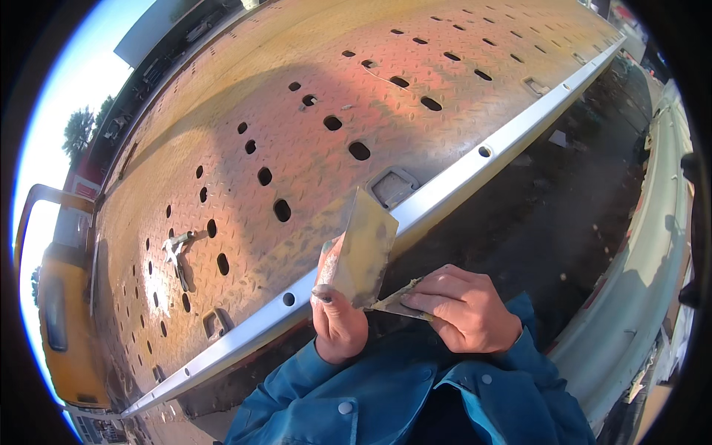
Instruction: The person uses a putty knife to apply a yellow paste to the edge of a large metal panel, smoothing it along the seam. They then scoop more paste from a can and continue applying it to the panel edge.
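My left hand (340, 326) is closed on a thin flat plate (367, 248) smeared with yellowish paste, holding it tilted upward before the silver edge rail. The thumb presses its near side. My right hand (467, 305) grips a small scraper (400, 302) with its fingers on top of the blade. Paste clings along the scraper's edge, and its tip is at the lower corner of the plate; whether they touch I cannot tell.
A large steel deck (297, 200) with raised tread and rows of oval holes slopes away, bordered by a silver rail (475, 159). A whitish tool with a dark handle (176, 248) lies on it. At the left stands a yellow cab-like machine part (70, 326); a pale green curved beam (630, 282) runs at right.
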`<action>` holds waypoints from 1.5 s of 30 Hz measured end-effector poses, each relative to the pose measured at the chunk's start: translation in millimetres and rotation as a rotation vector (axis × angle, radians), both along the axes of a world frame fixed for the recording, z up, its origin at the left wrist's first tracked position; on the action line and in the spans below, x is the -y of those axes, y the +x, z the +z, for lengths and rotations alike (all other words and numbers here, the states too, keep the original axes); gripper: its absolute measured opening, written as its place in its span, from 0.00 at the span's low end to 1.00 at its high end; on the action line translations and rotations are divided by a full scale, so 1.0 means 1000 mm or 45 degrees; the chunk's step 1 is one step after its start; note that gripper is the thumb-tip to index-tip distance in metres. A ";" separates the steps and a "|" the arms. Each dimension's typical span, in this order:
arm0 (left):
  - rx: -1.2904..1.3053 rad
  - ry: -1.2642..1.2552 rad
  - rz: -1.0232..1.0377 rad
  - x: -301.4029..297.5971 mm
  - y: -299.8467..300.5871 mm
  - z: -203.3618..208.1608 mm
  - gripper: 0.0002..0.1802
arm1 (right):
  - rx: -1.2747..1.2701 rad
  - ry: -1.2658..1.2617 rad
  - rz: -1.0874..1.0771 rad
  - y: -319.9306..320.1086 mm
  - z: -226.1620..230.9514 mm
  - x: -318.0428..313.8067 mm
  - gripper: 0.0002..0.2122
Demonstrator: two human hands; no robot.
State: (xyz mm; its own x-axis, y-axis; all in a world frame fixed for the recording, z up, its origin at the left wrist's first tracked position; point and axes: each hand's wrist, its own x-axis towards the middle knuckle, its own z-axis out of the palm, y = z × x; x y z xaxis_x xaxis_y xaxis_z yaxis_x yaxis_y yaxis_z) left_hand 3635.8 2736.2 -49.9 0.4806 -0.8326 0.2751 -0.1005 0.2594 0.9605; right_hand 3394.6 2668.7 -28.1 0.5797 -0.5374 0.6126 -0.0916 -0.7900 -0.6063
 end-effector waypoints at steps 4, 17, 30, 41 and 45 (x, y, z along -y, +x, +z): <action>0.328 0.053 0.569 -0.029 0.043 -0.032 0.48 | 0.393 0.272 -0.281 -0.037 -0.038 0.027 0.13; -0.138 0.085 0.603 -0.028 0.020 0.022 0.49 | 0.957 0.464 -1.105 -0.038 -0.164 0.129 0.13; -0.527 -0.054 0.488 -0.039 0.027 0.017 0.50 | 0.568 0.217 -1.114 0.046 -0.135 0.058 0.23; -0.508 -0.068 0.510 -0.034 0.027 0.016 0.50 | 0.578 0.360 -0.868 0.050 -0.135 0.003 0.21; -0.477 -0.194 0.241 -0.045 0.044 0.003 0.50 | 0.764 0.455 -1.132 0.020 -0.141 0.064 0.18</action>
State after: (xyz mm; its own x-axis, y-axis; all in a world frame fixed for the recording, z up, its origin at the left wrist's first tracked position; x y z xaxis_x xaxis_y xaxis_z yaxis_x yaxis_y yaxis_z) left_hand 3680.3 2781.5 -46.6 0.7108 -0.6837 0.1656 0.1877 0.4112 0.8920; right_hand 3414.4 2604.5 -168.8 -0.4319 -0.8124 0.3916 -0.1528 -0.3621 -0.9195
